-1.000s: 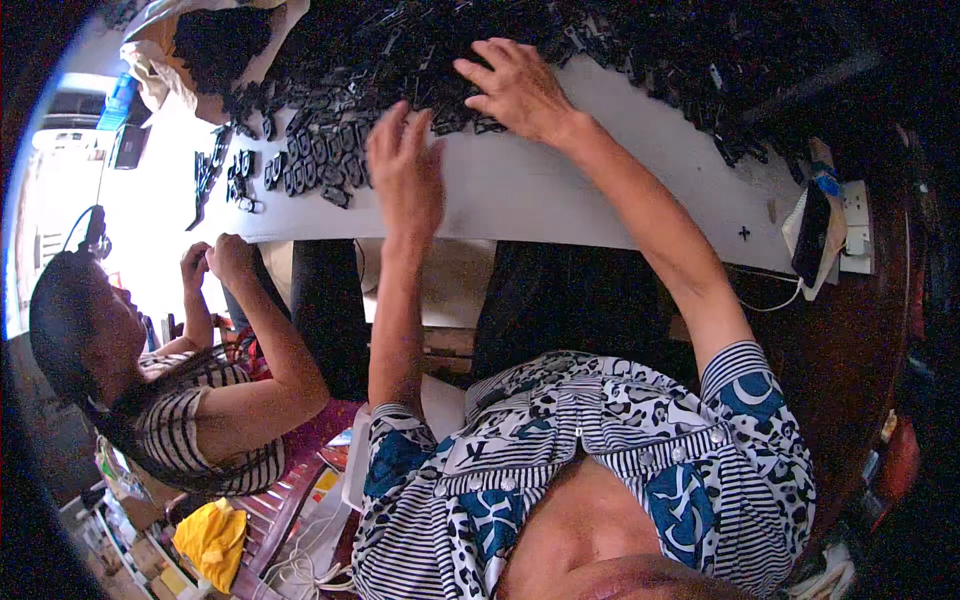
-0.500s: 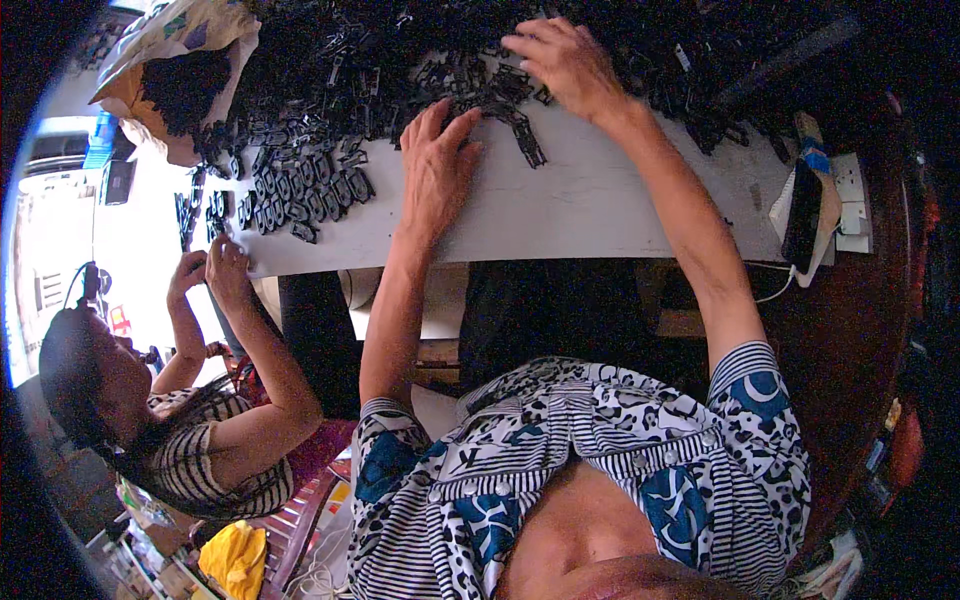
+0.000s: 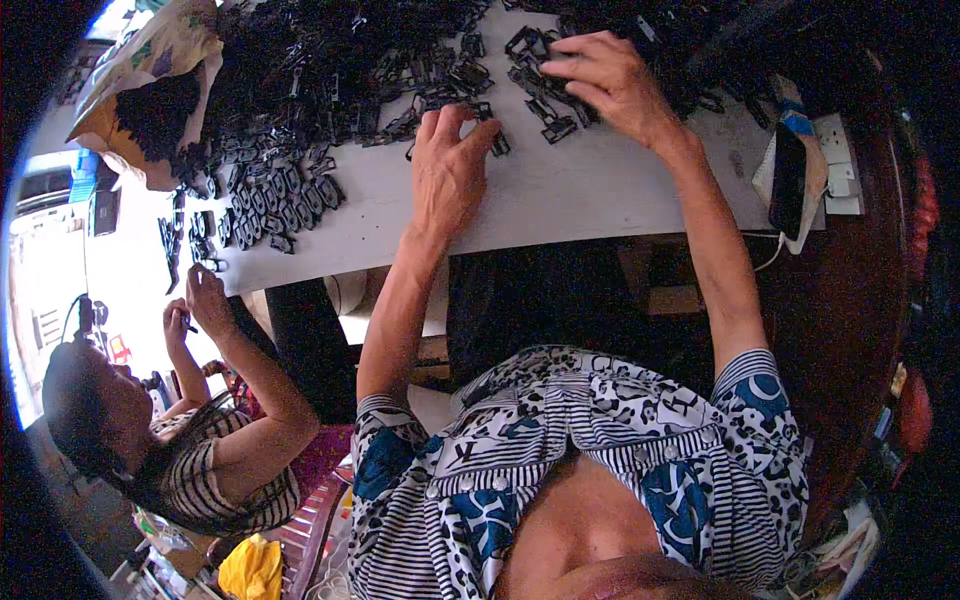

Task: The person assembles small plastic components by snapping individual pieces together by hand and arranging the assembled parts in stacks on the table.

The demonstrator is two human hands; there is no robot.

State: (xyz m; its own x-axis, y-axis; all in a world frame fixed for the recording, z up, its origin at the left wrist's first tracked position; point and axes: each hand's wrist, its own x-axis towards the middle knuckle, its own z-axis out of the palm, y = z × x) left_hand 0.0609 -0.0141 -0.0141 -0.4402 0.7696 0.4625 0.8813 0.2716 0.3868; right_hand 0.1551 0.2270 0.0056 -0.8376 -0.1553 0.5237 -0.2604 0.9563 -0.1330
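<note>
Small black plastic clip-like parts (image 3: 430,85) lie in a tangled heap along the far side of the white table (image 3: 380,195). My left hand (image 3: 452,165) rests at the heap's near edge, fingers bent down and slightly apart, fingertips among the parts. One black part (image 3: 498,142) lies beside its thumb. To the right, my right hand (image 3: 622,95) is stretched out, palm down and fingers apart, over the edge of a loose cluster of black parts (image 3: 552,118). Neither hand shows a part lifted off the table.
Neat rows of black parts (image 3: 285,200) lie to the left. Behind them, an open sack (image 3: 150,110) holds more. A co-worker (image 3: 215,440) sits at left, handling a small dark part. At right are a black phone-like device (image 3: 790,195) with a white cable and a white power strip (image 3: 840,165).
My right hand has moved right and a little nearer. A cluster of parts now lies apart from the main heap, with bare table between. My left hand stays at the heap's edge.
</note>
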